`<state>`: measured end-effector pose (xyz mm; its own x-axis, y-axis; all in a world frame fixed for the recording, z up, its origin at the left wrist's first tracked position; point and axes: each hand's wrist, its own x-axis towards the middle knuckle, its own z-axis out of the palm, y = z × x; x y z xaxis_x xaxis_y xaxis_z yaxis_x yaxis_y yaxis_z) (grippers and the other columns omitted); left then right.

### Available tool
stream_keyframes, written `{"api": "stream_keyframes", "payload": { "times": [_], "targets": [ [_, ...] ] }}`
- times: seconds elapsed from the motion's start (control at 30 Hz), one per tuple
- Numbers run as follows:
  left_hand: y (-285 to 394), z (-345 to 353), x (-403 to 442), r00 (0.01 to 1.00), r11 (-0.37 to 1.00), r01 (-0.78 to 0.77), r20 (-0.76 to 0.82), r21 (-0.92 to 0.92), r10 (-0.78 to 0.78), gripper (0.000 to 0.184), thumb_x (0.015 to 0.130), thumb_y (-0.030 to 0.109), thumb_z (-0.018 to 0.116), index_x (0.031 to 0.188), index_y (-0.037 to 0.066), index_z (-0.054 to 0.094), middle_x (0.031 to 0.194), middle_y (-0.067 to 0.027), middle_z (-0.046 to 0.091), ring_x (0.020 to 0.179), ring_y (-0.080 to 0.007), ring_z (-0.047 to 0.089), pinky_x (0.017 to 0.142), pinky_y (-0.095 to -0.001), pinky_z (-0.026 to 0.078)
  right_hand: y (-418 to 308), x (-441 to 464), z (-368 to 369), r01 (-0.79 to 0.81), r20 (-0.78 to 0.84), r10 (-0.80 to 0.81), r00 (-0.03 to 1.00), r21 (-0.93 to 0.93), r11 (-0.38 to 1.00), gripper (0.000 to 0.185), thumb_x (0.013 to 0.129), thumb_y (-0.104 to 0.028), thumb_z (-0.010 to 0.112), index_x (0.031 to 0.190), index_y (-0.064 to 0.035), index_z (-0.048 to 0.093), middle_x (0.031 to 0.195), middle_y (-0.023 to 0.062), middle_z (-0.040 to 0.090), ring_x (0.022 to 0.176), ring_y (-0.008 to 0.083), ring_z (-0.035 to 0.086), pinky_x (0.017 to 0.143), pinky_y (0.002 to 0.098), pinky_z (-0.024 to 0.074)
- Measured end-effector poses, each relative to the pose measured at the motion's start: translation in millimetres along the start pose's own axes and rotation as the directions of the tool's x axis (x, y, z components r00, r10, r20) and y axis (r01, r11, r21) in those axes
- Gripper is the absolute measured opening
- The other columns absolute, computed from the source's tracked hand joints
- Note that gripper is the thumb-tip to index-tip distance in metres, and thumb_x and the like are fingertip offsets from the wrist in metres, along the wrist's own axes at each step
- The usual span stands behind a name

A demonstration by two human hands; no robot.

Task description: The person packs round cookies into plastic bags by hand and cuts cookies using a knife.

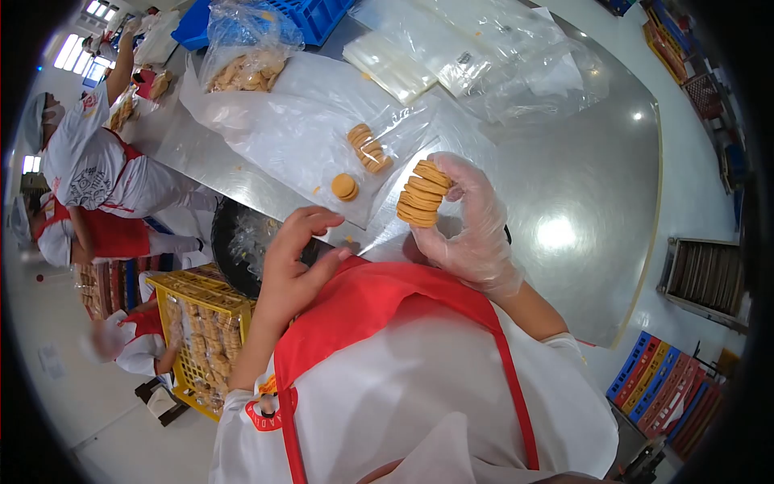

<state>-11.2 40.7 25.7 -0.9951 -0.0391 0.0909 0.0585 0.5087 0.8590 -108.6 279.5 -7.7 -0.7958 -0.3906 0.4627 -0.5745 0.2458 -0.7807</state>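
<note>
A stack of round tan cookies [423, 194] is held between the thumb and fingers of my right hand [476, 230], which wears a clear plastic glove. My left hand [298, 262] is bare, its fingers curved and apart with nothing between them, over the table's near edge. Beyond it, a short pile of cookies [344, 187] lies on clear plastic sheeting [274, 121]. Another row of cookies [369, 148] leans on its side, partly under or in clear plastic, farther from me.
Flat plastic bags [476, 48] lie across the metal table's [580, 202] far side. A bag of cookie pieces [248, 71] stands by a blue crate [310, 18]. Left are a black bin [239, 242], a yellow crate [189, 355] of packed cookies and several co-workers [101, 161].
</note>
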Motion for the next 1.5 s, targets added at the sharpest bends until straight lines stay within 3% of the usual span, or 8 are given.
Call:
{"api": "stream_keyframes", "payload": {
  "times": [0.17, 0.27, 0.47, 0.63, 0.97, 1.07, 1.17, 1.5],
  "targets": [
    [15.4, 1.9, 25.2, 0.984, 0.984, -0.177, -0.004, -0.003, 0.177, 0.046, 0.071, 0.008, 0.081, 0.113, 0.003, 0.065, 0.114, -0.0134, 0.061, 0.106, -0.0281, 0.060, 0.092, -0.0353, 0.047, -0.2, 1.5, 8.2, -0.213, 0.058, 0.209, 0.976, 0.439, 0.873, 0.074, 0.074, -0.010, 0.078, 0.139, -0.0048, 0.044, 0.124, 0.0111, 0.055, 0.101, 0.0184, 0.055, 0.085, 0.0324, 0.0459],
    [22.9, 6.2, 32.9, 0.977, 0.977, -0.213, 0.012, -0.006, 0.213, 0.047, 0.069, 0.009, 0.083, 0.112, 0.004, 0.065, 0.115, -0.0135, 0.060, 0.106, -0.0282, 0.060, 0.092, -0.0357, 0.047, 0.7, 0.7, 11.4, -0.260, 0.092, 0.252, 0.963, 0.550, 0.793, 0.077, 0.075, -0.015, 0.077, 0.142, -0.0042, 0.042, 0.125, 0.0104, 0.053, 0.100, 0.0164, 0.053, 0.084, 0.0310, 0.0453],
    [20.2, 15.1, 38.8, 0.961, 0.961, -0.277, -0.021, -0.009, 0.277, 0.045, 0.069, 0.010, 0.085, 0.109, 0.005, 0.066, 0.115, -0.0139, 0.058, 0.105, -0.0279, 0.060, 0.089, -0.0360, 0.049, -3.3, 0.2, 16.6, -0.302, 0.176, 0.247, 0.953, 0.491, 0.817, 0.079, 0.076, -0.019, 0.079, 0.143, -0.0054, 0.041, 0.129, 0.0091, 0.051, 0.103, 0.0160, 0.052, 0.086, 0.0304, 0.0441],
    [11.3, 16.7, 38.3, 0.940, 0.945, -0.327, -0.090, 0.023, 0.328, 0.044, 0.069, 0.007, 0.085, 0.108, 0.005, 0.067, 0.113, -0.0146, 0.057, 0.104, -0.0280, 0.059, 0.087, -0.0363, 0.049, -8.8, 3.5, 18.2, -0.386, 0.258, 0.288, 0.922, 0.571, 0.725, 0.079, 0.077, -0.017, 0.081, 0.144, -0.0060, 0.041, 0.129, 0.0080, 0.052, 0.103, 0.0151, 0.052, 0.086, 0.0296, 0.0440],
    [17.9, 10.5, 39.8, 0.775, 0.723, -0.580, -0.018, 0.374, 0.631, 0.050, 0.061, 0.006, 0.084, 0.107, 0.005, 0.067, 0.108, -0.0135, 0.059, 0.099, -0.0332, 0.059, 0.083, -0.0410, 0.051, -16.7, 12.6, 24.6, -0.489, 0.337, 0.355, 0.872, 0.565, 0.665, 0.077, 0.080, -0.018, 0.079, 0.144, -0.0052, 0.039, 0.123, 0.0085, 0.055, 0.102, 0.0135, 0.054, 0.085, 0.0293, 0.0453],
    [10.1, 8.9, 41.1, 0.758, 0.702, -0.592, -0.020, 0.396, 0.652, 0.050, 0.060, 0.006, 0.084, 0.107, 0.002, 0.067, 0.106, -0.0140, 0.061, 0.095, -0.0336, 0.061, 0.081, -0.0412, 0.050, -21.6, 16.9, 25.9, -0.536, 0.381, 0.377, 0.844, 0.605, 0.589, 0.070, 0.084, -0.015, 0.075, 0.144, -0.0047, 0.041, 0.117, 0.0078, 0.057, 0.101, 0.0127, 0.054, 0.085, 0.0281, 0.0459],
    [12.3, 4.4, 39.4, 0.781, 0.740, -0.559, -0.062, 0.374, 0.622, 0.049, 0.061, 0.005, 0.085, 0.107, 0.001, 0.067, 0.103, -0.0142, 0.063, 0.094, -0.0332, 0.061, 0.081, -0.0409, 0.050, -37.0, 21.3, 22.7, -0.600, 0.456, 0.451, 0.767, 0.758, 0.255, 0.058, 0.091, -0.014, 0.067, 0.143, -0.0025, 0.044, 0.112, 0.0070, 0.058, 0.100, 0.0114, 0.054, 0.084, 0.0268, 0.0460],
    [4.9, 1.7, 43.7, 0.776, 0.781, -0.567, -0.148, 0.262, 0.613, 0.055, 0.061, 0.005, 0.085, 0.112, 0.002, 0.067, 0.100, -0.0125, 0.064, 0.091, -0.0317, 0.061, 0.079, -0.0399, 0.050, -31.5, 19.9, 22.4, -0.634, 0.515, 0.471, 0.716, 0.762, 0.131, 0.048, 0.098, -0.016, 0.057, 0.139, 0.0048, 0.045, 0.113, 0.0083, 0.057, 0.096, 0.0110, 0.054, 0.083, 0.0254, 0.0450]
  ]
}}
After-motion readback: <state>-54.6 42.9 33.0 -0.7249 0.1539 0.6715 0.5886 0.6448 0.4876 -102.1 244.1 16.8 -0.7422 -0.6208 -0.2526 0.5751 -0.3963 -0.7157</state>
